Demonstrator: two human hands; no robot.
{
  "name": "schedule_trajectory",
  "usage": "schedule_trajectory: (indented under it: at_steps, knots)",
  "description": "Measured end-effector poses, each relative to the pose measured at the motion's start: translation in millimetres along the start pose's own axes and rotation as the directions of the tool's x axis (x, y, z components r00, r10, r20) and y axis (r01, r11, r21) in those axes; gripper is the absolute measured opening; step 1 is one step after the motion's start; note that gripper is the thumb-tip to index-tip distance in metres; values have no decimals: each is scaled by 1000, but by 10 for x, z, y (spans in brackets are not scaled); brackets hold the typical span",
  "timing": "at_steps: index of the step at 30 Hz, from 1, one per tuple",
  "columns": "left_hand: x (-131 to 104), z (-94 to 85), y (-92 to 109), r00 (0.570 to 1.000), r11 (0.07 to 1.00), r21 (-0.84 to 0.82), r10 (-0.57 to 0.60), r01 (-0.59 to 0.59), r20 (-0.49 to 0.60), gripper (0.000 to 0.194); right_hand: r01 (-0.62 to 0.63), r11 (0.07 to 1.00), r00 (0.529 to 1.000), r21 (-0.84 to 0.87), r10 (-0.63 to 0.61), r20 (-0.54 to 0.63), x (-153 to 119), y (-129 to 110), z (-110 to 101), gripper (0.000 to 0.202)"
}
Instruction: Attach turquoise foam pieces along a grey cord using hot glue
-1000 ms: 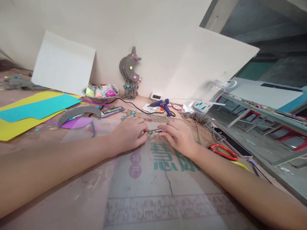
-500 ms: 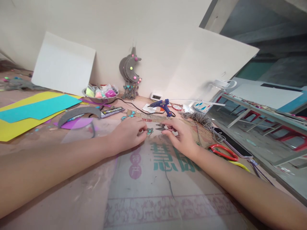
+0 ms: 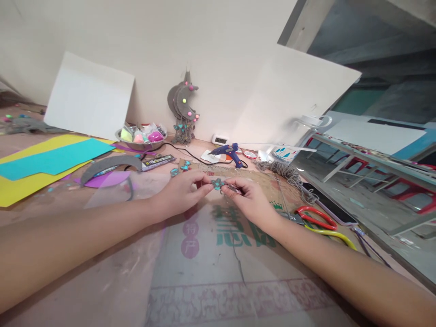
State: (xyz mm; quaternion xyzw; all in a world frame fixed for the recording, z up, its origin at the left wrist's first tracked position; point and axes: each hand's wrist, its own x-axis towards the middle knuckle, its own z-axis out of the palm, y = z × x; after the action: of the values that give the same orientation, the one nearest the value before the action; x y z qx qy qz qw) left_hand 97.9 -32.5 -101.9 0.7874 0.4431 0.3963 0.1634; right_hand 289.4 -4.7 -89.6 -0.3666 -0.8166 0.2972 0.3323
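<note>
My left hand (image 3: pixel 185 194) pinches a small grey piece with teal patches (image 3: pixel 217 183) between thumb and forefinger. From the other side my right hand (image 3: pixel 250 197) closes its thumb and fingertips on a small dark grey piece (image 3: pixel 235 189), mostly covered by the fingers. The two pieces meet or nearly meet; whether they touch I cannot tell. Beneath both hands lies a clear plastic sheet over a printed cardboard (image 3: pixel 200 277). Just beyond them a blue glue gun (image 3: pixel 226 151) rests on the table.
Red-and-yellow-handled scissors (image 3: pixel 316 219), a phone (image 3: pixel 329 204) and grey yarn (image 3: pixel 288 175) lie at right. To the left are yellow and turquoise sheets (image 3: pixel 61 156) and a grey crescent (image 3: pixel 111 165). A metal bowl (image 3: pixel 141 144) and a moon ornament (image 3: pixel 184 102) stand behind.
My right hand has moved left and brought its dark grey piece up to the teal-patched one. The left hand has shifted slightly right. The scissors show more beside my right forearm.
</note>
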Motion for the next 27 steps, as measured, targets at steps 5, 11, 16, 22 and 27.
schedule_trajectory:
  at_steps: [5,11,16,22,27]
  knots:
    - [-3,2,19,997,1000,6,18,-19,71,20,-3,999,1000,51,3,6,2,-13,-4,14]
    - [0,29,-68,990,995,-88,-26,39,142,18,-2,1000,1000,29,3,-17,6,39,0,15]
    - [7,3,-68,999,996,-72,-51,52,16,27,24,999,1000,-46,-25,-16,5,103,11,12]
    - [4,-10,-13,1000,999,-44,-19,20,24,18,12,1000,1000,-24,-11,30,-8,108,33,11]
    - [4,-7,-4,999,1000,-16,-2,2,34,17,15,1000,997,-16,-13,70,-18,126,44,10]
